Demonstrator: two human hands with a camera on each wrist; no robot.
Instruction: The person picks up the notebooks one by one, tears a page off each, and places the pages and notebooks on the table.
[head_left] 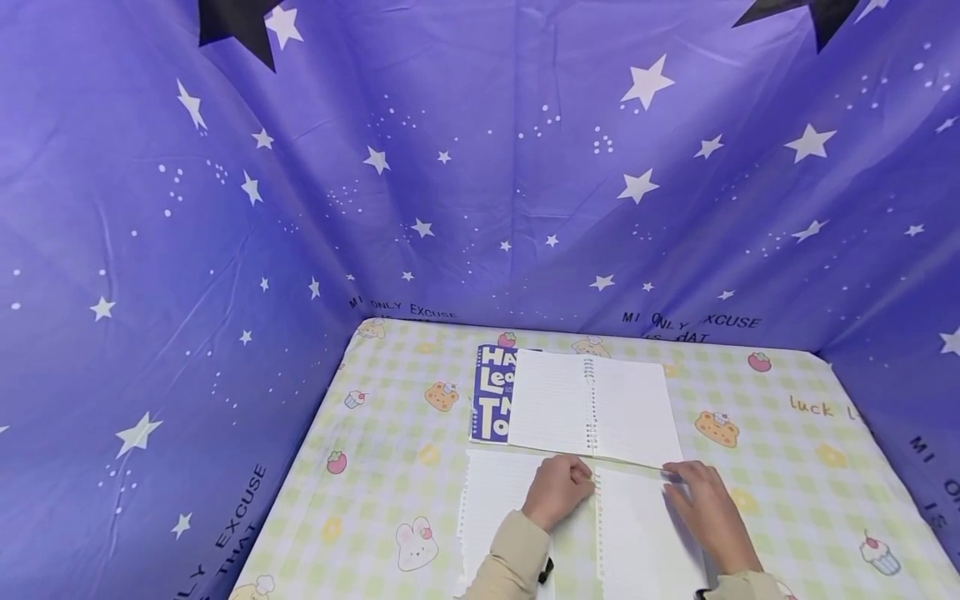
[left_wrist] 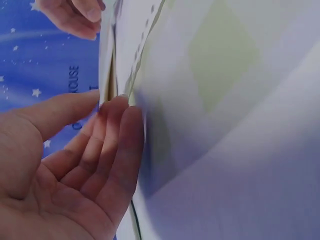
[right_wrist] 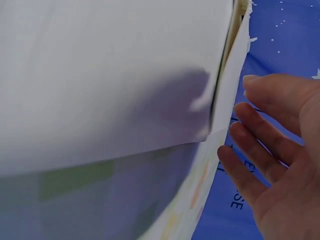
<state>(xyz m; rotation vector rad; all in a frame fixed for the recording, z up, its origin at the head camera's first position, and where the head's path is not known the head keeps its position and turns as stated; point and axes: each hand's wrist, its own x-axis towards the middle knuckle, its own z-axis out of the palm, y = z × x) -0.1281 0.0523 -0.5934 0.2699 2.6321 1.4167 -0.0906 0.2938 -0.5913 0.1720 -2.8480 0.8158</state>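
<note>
On the table in the head view, my left hand (head_left: 558,490) pinches the top left corner of a loose sheet (head_left: 648,533) with punched holes along its left side. Its thumb and curled fingertips (left_wrist: 119,102) come together at that corner in the left wrist view. The right hand (head_left: 708,508) is at the sheet's top right corner. In the right wrist view its fingers (right_wrist: 255,147) are spread and relaxed, apart from the paper and holding nothing. Under my left forearm lies another loose sheet (head_left: 498,492), partly hidden, with a ragged holed left edge.
An open ring notebook (head_left: 630,408) with white pages lies just beyond both sheets. It overlaps a blue notebook cover (head_left: 491,392) with large white lettering. A checked tablecloth (head_left: 390,450) covers the table, and blue star-patterned curtains (head_left: 465,183) enclose it.
</note>
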